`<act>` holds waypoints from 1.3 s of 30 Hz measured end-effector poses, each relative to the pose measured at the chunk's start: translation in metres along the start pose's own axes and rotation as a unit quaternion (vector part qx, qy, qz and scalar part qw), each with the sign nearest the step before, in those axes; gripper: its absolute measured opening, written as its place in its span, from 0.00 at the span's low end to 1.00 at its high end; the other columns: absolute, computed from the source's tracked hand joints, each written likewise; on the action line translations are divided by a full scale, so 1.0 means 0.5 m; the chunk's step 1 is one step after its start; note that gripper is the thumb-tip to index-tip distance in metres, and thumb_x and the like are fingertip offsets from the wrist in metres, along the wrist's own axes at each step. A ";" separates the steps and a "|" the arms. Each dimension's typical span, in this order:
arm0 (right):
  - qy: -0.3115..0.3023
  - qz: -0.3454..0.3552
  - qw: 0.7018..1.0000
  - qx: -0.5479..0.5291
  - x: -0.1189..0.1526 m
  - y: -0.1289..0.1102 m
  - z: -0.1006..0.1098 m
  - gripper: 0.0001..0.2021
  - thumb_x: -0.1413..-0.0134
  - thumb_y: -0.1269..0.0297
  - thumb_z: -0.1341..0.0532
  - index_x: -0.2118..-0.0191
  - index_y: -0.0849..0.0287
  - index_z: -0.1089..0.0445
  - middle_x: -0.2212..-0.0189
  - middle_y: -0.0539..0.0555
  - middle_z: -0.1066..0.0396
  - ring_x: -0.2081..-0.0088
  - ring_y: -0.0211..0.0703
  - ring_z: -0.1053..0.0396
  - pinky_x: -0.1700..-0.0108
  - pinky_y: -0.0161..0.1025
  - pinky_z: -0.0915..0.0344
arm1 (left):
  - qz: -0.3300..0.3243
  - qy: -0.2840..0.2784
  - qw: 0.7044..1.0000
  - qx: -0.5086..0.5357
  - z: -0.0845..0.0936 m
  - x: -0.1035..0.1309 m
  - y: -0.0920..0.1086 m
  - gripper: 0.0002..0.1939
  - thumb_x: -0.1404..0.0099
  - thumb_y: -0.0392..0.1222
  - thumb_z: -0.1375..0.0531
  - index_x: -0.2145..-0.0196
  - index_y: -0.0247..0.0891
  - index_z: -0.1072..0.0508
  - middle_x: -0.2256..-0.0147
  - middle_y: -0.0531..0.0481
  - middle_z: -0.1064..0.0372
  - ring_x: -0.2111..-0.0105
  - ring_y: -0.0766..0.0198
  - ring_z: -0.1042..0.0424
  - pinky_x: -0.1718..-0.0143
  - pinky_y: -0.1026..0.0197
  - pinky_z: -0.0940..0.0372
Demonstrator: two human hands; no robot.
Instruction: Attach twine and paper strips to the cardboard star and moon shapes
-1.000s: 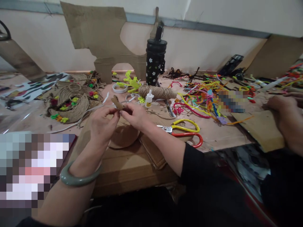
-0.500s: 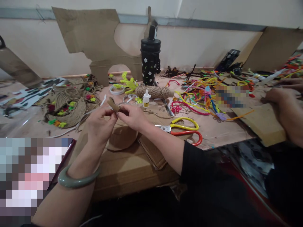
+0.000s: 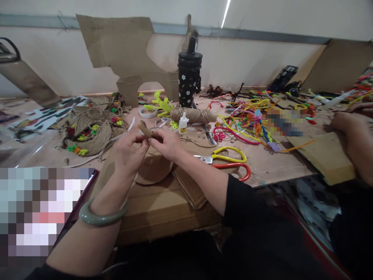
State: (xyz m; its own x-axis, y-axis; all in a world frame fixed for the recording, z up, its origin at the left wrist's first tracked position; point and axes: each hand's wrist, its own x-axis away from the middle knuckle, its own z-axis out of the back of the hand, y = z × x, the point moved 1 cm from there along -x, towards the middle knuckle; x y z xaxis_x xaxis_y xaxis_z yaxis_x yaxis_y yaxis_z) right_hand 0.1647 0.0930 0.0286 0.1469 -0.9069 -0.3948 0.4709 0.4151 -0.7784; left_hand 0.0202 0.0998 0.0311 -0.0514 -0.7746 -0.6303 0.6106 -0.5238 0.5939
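Observation:
Between my fingertips is a small folded piece of brown cardboard (image 3: pixel 145 129), held above a cardboard box (image 3: pixel 157 212). My left hand (image 3: pixel 131 149) pinches it from the left, and my right hand (image 3: pixel 167 144) pinches its right edge. The lower end of the piece is hidden by my fingers. Under my hands a round cardboard disc (image 3: pixel 154 170) lies on the box. Scissors (image 3: pixel 230 159) with one yellow and one red handle rest beside my right forearm. A small white glue bottle (image 3: pixel 183 123) stands just beyond my right hand.
A twine roll (image 3: pixel 192 115) lies before a black flowered bottle (image 3: pixel 189 79). Coiled twine pieces with small coloured flowers (image 3: pixel 93 132) are at left. Tangled coloured pipe cleaners (image 3: pixel 247 124) spread at right, near another person's hand (image 3: pixel 349 124) and a cardboard piece (image 3: pixel 329 155).
The view has shifted slightly, so everything sits a little further right and the bottle at left shows more. Both hands keep their pinch on the cardboard piece.

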 end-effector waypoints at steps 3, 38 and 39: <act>-0.003 -0.001 1.000 0.000 0.001 0.000 0.001 0.10 0.45 0.64 0.44 0.63 0.62 0.27 0.70 0.50 0.28 0.69 0.35 0.36 0.65 0.34 0.43 | 0.007 0.003 1.000 0.002 0.001 0.000 0.000 0.03 0.48 0.39 0.40 0.77 0.40 0.27 0.75 0.52 0.27 0.71 0.62 0.29 0.63 0.60 0.35; 0.007 -0.052 0.992 -0.113 -0.009 0.031 -0.008 0.07 0.49 0.63 0.43 0.71 0.59 0.32 0.75 0.50 0.30 0.71 0.37 0.33 0.68 0.34 0.38 | -0.023 -0.014 0.999 -0.024 -0.007 0.002 -0.010 0.06 0.42 0.37 0.42 0.74 0.38 0.25 0.73 0.50 0.26 0.69 0.62 0.27 0.64 0.61 0.36; 0.006 -0.055 0.992 -0.111 -0.009 0.031 -0.007 0.07 0.49 0.63 0.43 0.71 0.59 0.31 0.75 0.50 0.30 0.70 0.37 0.33 0.68 0.34 0.37 | -0.023 -0.018 0.999 -0.022 -0.007 0.002 -0.011 0.07 0.41 0.37 0.42 0.73 0.39 0.24 0.72 0.49 0.25 0.68 0.61 0.27 0.64 0.61 0.35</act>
State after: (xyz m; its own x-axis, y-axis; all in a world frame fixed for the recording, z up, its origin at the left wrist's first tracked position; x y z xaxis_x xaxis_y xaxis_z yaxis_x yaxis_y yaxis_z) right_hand 0.1681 0.1038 0.0164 0.0941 -0.9473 -0.3061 0.2802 0.3203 -0.9049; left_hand 0.0198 0.1030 0.0255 -0.1078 -0.7622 -0.6383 0.6405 -0.5443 0.5417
